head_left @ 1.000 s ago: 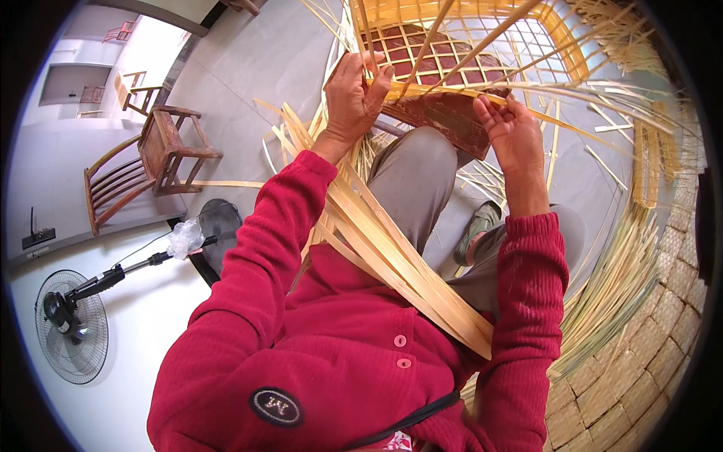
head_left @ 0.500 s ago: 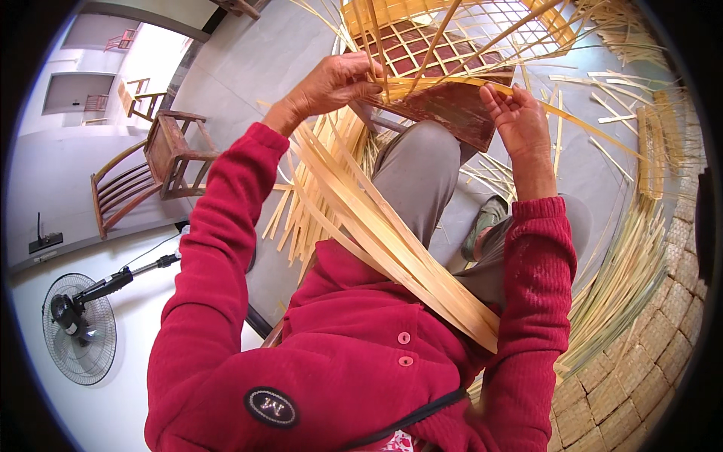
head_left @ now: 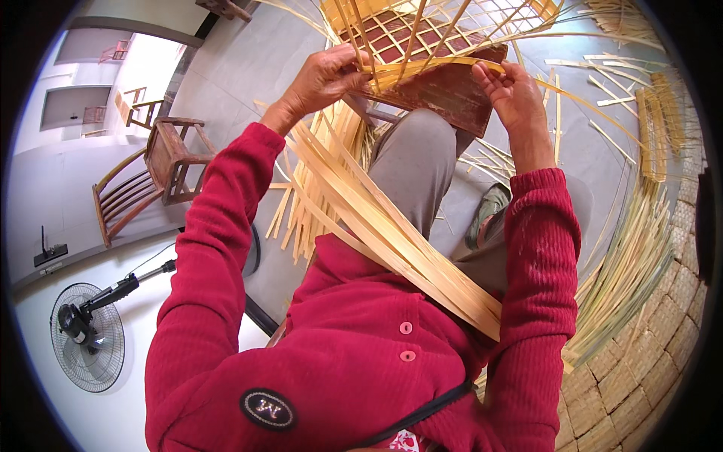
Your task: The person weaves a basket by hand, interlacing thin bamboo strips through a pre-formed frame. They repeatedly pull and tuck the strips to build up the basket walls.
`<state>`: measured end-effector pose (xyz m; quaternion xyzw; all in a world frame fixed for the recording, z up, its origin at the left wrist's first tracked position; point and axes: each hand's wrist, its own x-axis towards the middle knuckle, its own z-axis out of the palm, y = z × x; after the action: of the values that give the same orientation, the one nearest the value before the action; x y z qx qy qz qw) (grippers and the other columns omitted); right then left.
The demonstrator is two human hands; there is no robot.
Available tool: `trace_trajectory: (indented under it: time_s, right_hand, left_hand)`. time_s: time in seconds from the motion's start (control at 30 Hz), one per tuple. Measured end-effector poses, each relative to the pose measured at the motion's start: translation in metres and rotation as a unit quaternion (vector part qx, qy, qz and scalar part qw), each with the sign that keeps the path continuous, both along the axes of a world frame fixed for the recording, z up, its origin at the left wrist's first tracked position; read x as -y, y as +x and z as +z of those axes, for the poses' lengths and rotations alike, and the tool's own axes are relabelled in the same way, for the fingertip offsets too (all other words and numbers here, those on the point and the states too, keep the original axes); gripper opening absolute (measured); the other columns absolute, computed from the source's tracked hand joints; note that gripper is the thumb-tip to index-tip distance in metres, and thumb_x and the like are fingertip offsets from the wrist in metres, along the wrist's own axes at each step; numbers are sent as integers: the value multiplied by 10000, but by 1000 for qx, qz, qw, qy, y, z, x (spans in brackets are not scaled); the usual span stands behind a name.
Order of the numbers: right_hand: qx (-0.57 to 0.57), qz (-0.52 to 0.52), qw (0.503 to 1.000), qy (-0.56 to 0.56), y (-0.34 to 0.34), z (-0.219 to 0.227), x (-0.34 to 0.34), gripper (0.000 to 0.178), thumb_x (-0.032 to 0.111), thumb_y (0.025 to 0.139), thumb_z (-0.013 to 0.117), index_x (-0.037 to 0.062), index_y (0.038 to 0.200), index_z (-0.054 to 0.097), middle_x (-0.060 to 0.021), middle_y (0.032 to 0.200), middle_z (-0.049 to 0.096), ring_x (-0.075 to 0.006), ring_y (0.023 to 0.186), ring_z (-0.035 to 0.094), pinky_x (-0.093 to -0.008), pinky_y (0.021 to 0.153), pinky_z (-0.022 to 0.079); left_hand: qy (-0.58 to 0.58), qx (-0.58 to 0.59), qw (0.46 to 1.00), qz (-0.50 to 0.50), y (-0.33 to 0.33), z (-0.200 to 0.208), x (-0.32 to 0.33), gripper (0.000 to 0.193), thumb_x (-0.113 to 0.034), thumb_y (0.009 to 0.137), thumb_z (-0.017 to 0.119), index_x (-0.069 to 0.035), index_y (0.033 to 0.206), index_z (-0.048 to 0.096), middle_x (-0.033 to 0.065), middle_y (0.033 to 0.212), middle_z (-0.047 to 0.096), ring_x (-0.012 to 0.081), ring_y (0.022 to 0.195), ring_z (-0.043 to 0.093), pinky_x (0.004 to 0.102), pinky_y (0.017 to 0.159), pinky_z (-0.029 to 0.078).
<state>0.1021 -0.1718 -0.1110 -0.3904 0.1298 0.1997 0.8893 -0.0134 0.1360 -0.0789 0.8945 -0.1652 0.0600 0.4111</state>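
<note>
A partly woven basket (head_left: 397,27) of yellow bamboo-like strips, with an open lattice bottom and several upright stakes, rests on a worn dark red wooden stool (head_left: 440,96). At the basket's near left corner, my left hand (head_left: 322,84) is closed on a long flat strip (head_left: 444,63), beside the stakes. My right hand (head_left: 516,102) pinches the same strip farther right, between thumb and fingers. Between my hands the strip bows upward along the basket's near edge. Its loose end trails off to the right, past my right hand.
Across my lap lies a bundle of flat pale strips (head_left: 392,226). More strips (head_left: 320,181) lie on the floor beside the stool, and thin splints (head_left: 629,279) at right by stacked woven blocks (head_left: 666,324). A wooden chair (head_left: 169,162) and a fan (head_left: 86,335) are at left.
The strip between my hands now arches higher, where it was nearly flat. My right fingers have curled around it more. The whole view has shifted slightly.
</note>
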Motion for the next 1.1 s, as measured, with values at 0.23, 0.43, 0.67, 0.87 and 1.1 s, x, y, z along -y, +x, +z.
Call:
trace_trajectory:
  time_s: [0.23,0.43,0.67,0.87,1.1]
  right_hand:
    - [16,40,999,2,-14,6,-2,232,68,1009,469,-133,1121,492,-242,1080,604,-322,930,670,-446,886,624]
    - [75,91,993,16,-43,22,-20,170,59,1005,489,-94,1057,541,-206,1049,620,-298,925,681,-428,865,627]
    - [53,113,992,-12,-50,22,-35,178,91,1025,542,-71,1099,531,-172,1089,602,-335,1018,668,-475,947,607]
    - [42,85,995,14,-51,20,-38,143,60,1016,516,-70,1075,505,-169,1060,584,-310,936,679,-423,872,640]
    - [19,73,997,21,-45,11,-39,110,39,1023,492,-64,1059,494,-167,1053,573,-332,979,675,-468,921,623]
  left_hand:
    - [-32,220,938,265,-47,-12,39,503,11,882,743,-65,1326,519,53,1041,681,100,857,677,278,737,574]
    - [44,77,940,329,-47,2,69,449,-144,814,750,-140,1243,619,36,672,686,222,601,695,359,572,543]
    - [175,67,923,336,-23,5,41,170,-156,821,710,-76,966,674,120,734,733,296,659,724,390,604,564]
    - [136,96,939,300,-16,-1,36,119,-151,802,665,-50,864,651,159,672,671,361,648,686,439,603,547]
    - [103,96,948,285,-15,-7,30,138,-101,816,661,7,902,662,203,720,667,357,654,685,403,617,538]
